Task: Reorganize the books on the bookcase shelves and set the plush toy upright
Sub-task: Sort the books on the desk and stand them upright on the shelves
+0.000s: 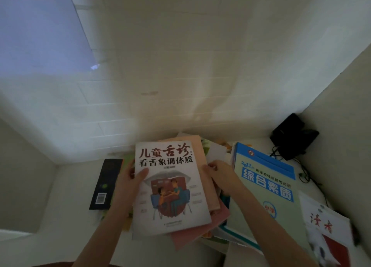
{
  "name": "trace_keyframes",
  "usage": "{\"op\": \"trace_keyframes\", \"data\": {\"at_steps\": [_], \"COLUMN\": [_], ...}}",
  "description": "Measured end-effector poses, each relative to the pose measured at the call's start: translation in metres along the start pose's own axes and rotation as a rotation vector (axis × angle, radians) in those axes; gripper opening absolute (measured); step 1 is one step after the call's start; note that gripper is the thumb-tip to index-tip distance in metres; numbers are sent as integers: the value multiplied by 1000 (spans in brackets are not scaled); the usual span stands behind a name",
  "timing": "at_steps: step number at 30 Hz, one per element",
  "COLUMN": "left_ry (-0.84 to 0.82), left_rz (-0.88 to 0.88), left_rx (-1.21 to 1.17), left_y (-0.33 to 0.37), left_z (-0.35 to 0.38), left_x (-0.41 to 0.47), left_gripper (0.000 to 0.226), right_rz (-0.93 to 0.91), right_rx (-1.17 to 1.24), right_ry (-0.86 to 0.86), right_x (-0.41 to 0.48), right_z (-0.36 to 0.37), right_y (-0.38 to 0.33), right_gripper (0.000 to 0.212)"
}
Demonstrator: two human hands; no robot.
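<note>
Books lying flat and crooked inside a white-walled bookcase compartment, not stood in any row; judged early in the job, with nothing sorted anywhere in view. Held up in the middle: a white paperback with a drawn cover of two figures on a chair, gripped at its left edge by the left hand, thumb laid over the cover, and at its right edge by the right hand, fingers curled round, possibly taking the peach-coloured book beneath as well, cannot tell. Under both, a fanned heap of pink volumes near the front edge of the shelf. Along the left edge, a black book with a barcode, flat. Toward the right edge, a large pale-green and blue workbook and a white-and-red magazine, overlapping. In the back right corner, a small black device with a cable. No plush toy in view; righting it presumably left to do.
</note>
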State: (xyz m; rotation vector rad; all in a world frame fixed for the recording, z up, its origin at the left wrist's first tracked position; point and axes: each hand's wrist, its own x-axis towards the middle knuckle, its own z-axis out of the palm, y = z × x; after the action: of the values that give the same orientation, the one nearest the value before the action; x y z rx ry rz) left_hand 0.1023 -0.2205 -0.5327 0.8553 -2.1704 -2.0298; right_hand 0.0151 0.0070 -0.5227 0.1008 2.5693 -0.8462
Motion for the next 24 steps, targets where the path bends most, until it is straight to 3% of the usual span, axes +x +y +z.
{"op": "trace_keyframes", "data": {"at_steps": [5,11,15,20,21,22,24], "left_ry": [1,-10,-13,-29,-47,-66,-102], "left_rz": [-6,-51,-73,-82,-103,-134,-227], "left_rx": [-202,-296,-345,-337,-375,-441,-564], "left_y": [-9,-16,-11,-7,-4,-6,-8], "left_z": [-15,-20,-15,-3,-2,-1,-1], "left_x": [-1,-1,1,2,2,5,7], "left_gripper": [40,48,45,20,19,33,60], "right_rz": [14,-74,-221,-671,-733,-786,-735], "right_rx": [-2,254,333,-330,-417,-497,-671], "right_ry": [-48,91,322,723,707,664,364], "right_x": [5,-9,-33,-73,-81,-86,-91], "right_z": [3,-30,-87,-83,-70,-50,-4], "right_y": [-10,-19,-46,-79,-79,-75,-73], "right_gripper": [57,29,24,26,28,32,44]}}
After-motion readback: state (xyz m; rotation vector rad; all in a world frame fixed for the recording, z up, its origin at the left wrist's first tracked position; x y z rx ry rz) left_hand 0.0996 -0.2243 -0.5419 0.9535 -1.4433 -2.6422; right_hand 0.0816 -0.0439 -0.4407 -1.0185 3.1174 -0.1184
